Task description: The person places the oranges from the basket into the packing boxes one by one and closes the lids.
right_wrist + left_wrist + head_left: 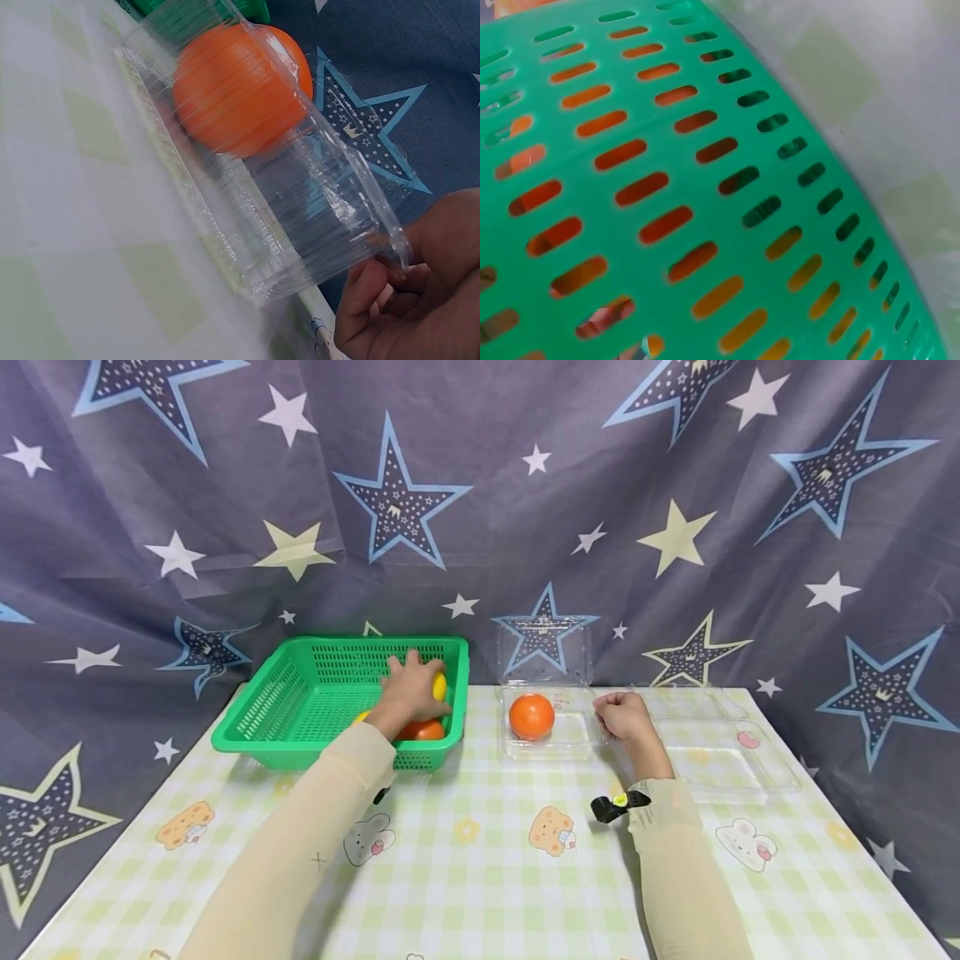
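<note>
1. Fruit in the green slotted plastic basket (300,710) is what the left hand (408,687) works on in the head view. This hand lies inside the basket at its near right corner, palm down, with fingers spread over a round yellow fruit (439,686). A round orange fruit (424,730) sits just under the wrist, on the side toward the person. The right hand (624,717) is well apart from the basket. It rests with curled fingers at the right edge of the open clear plastic clamshell box (570,735), and the loose round orange (532,716) in that box lies just left of it. So the left hand is the nearer one to the basket fruit.

2. In the left wrist view only the green basket wall (705,187) shows. Orange and yellow colours appear through its slots, directly behind the wall. The hand itself is not seen here.

3. In the right wrist view the fingers (375,289) pinch the corner of the clear box (315,217). The orange (240,86) stays inside, beyond the fingers, at the far end of the tray.
</note>
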Demonstrator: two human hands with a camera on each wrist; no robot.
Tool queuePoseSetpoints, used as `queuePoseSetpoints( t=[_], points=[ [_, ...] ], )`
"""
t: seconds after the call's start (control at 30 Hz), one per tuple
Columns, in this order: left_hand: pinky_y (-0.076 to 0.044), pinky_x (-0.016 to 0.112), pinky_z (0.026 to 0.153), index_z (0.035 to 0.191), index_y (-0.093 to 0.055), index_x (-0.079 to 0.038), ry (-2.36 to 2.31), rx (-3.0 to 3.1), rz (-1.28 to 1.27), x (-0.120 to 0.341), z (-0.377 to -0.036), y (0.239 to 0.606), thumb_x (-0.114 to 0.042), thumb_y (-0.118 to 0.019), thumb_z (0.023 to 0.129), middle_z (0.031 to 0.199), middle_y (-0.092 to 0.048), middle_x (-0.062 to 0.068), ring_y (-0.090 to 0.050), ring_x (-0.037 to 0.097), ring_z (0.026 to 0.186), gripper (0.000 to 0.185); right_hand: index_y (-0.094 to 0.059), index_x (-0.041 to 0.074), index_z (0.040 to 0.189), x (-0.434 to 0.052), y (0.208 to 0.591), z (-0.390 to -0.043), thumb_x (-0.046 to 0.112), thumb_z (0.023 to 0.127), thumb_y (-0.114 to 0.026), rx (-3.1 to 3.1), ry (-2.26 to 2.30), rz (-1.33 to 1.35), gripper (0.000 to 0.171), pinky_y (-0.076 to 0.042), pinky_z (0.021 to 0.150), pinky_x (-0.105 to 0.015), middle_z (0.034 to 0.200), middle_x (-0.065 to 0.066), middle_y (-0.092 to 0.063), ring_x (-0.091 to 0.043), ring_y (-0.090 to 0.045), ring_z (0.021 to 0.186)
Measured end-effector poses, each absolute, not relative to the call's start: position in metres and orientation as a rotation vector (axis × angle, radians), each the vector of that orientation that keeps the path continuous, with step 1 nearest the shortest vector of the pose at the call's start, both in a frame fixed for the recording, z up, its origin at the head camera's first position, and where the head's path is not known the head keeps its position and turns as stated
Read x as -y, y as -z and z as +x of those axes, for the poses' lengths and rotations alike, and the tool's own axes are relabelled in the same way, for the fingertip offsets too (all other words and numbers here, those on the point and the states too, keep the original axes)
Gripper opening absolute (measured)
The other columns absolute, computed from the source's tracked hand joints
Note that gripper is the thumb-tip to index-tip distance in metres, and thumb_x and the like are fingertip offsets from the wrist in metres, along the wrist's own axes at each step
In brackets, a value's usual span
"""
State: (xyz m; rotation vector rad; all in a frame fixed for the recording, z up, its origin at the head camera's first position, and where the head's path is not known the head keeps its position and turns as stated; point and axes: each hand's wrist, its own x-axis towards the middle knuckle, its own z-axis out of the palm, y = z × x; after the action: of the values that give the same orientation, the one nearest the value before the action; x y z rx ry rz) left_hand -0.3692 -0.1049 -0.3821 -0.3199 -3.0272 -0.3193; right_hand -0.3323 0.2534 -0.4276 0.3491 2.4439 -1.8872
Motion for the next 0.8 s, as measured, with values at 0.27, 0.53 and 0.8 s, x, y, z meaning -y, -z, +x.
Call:
queuePoseSetpoints(
  t=[0.27,0.53,0.8],
  points=[
    [-0.042,0.063,0.084,0.142,-0.055,-0.023,0.332,2.979,-0.303,0.106,-0.368,0.37,-0.046,-0.083,0.076,0.14,-0.038,0.021,-0.031,0.048,0.117,0.075,-0.056,-0.012,0.126,-0.254,0.428,-0.332,0.007,0.105,-0.048,-2.461,1.869,0.337,0.029,-0.037,0.049,-0.024,0.075,-0.008,-0.059,-0.01,-0.045,0.051],
    [-0.04,0.061,0.082,0.141,-0.056,-0.024,0.325,2.945,-0.287,0.101,-0.364,0.357,-0.046,-0.081,0.077,0.141,-0.036,0.02,-0.03,0.047,0.117,0.072,-0.056,-0.011,0.126,-0.255,0.427,-0.332,0.008,0.105,-0.048,-2.472,1.846,0.332,0.03,-0.037,0.049,-0.025,0.076,-0.009,-0.06,-0.01,-0.046,0.051],
    [-0.038,0.061,0.083,0.138,-0.057,-0.026,0.378,2.835,-0.319,0.093,-0.362,0.344,-0.045,-0.081,0.078,0.141,-0.037,0.019,-0.029,0.046,0.121,0.068,-0.056,-0.012,0.126,-0.254,0.427,-0.332,0.008,0.105,-0.047,-2.47,1.854,0.332,0.03,-0.037,0.049,-0.025,0.074,-0.008,-0.059,-0.01,-0.045,0.05]
  ],
)
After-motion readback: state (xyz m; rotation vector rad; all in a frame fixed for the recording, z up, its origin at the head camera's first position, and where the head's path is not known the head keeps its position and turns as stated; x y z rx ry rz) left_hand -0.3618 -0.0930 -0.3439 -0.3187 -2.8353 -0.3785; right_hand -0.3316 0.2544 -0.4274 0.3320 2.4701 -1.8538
